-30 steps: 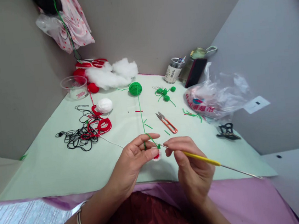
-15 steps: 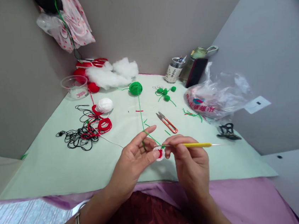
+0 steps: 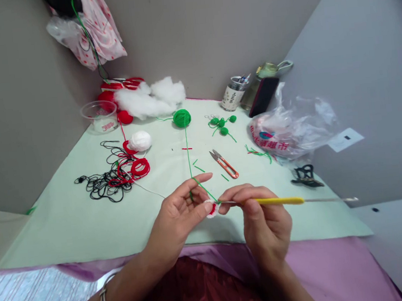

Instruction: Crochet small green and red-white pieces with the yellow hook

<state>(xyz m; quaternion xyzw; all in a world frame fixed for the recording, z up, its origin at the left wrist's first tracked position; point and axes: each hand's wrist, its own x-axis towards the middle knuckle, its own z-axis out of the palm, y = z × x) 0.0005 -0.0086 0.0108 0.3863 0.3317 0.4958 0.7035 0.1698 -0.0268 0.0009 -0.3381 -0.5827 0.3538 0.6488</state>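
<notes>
My left hand (image 3: 181, 215) pinches a small round crochet piece (image 3: 212, 209), red in the middle with a white rim. Green yarn (image 3: 188, 156) runs from the green yarn ball (image 3: 182, 118) over my left index finger, which is stretched out, down to the piece's edge. In my right hand (image 3: 263, 215) is a crochet hook with a yellow handle (image 3: 281, 201), held much like a pen. Its thin metal tip meets the green yarn at the upper right edge of the piece. The far metal end sticks out to the right.
Orange thread snips (image 3: 224, 164) lie beyond my hands among green yarn scraps. Tangled black cord (image 3: 107, 186), red yarn (image 3: 140, 168) and a white yarn ball (image 3: 140, 141) are at left. White stuffing (image 3: 145, 102) sits at the back; a plastic bag (image 3: 292, 129) stands at right.
The hook tilted level and reached across the piece, then drew back to the right with my right hand. My left hand stays nearly in place, still pinching the crochet piece.
</notes>
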